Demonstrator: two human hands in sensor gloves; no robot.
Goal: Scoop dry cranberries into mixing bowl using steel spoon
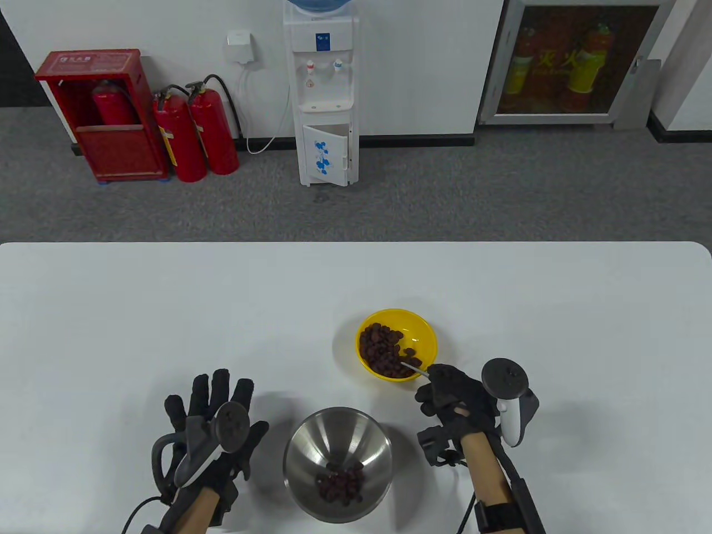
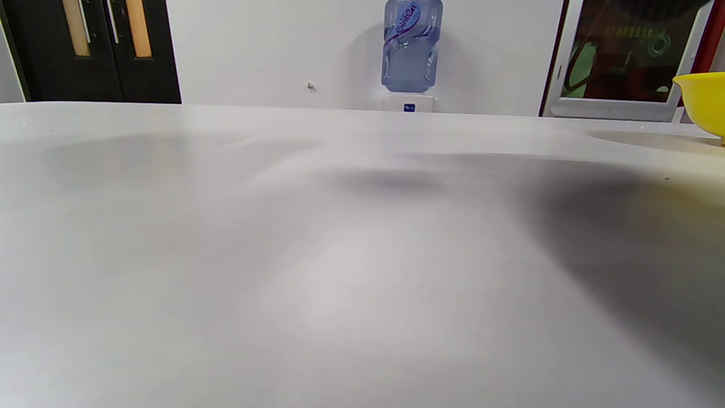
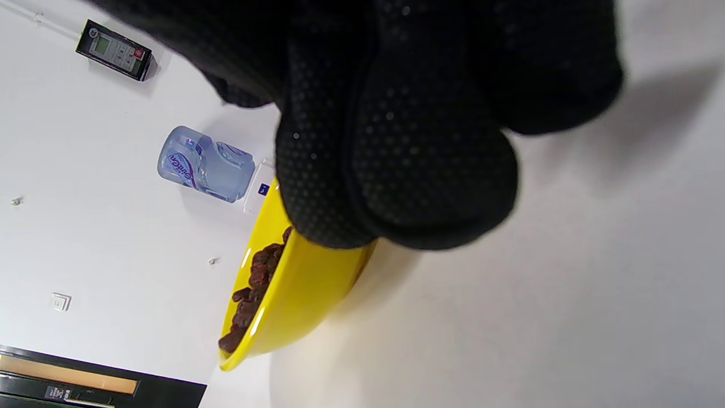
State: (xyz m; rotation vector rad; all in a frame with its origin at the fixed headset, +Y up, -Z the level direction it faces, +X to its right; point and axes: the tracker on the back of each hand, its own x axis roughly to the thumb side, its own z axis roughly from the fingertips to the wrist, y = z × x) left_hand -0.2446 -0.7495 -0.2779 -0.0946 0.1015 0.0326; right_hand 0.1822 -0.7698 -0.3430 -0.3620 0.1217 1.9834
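Observation:
A yellow bowl (image 1: 423,334) of dry cranberries (image 1: 381,347) stands mid-table; it also shows in the right wrist view (image 3: 306,294) and at the edge of the left wrist view (image 2: 705,102). A steel mixing bowl (image 1: 311,439) near the front edge holds a small heap of cranberries (image 1: 340,484). My right hand (image 1: 445,389) grips the handle of the steel spoon (image 1: 414,369), whose tip reaches into the yellow bowl among the cranberries. My gloved fingers (image 3: 396,141) fill the top of the right wrist view. My left hand (image 1: 214,411) is spread open left of the steel bowl and holds nothing.
The white table (image 1: 167,311) stretches wide to the left and back. Beyond its far edge stand a water dispenser (image 1: 322,94), red fire extinguishers (image 1: 194,133) and a red cabinet (image 1: 105,117) on the floor.

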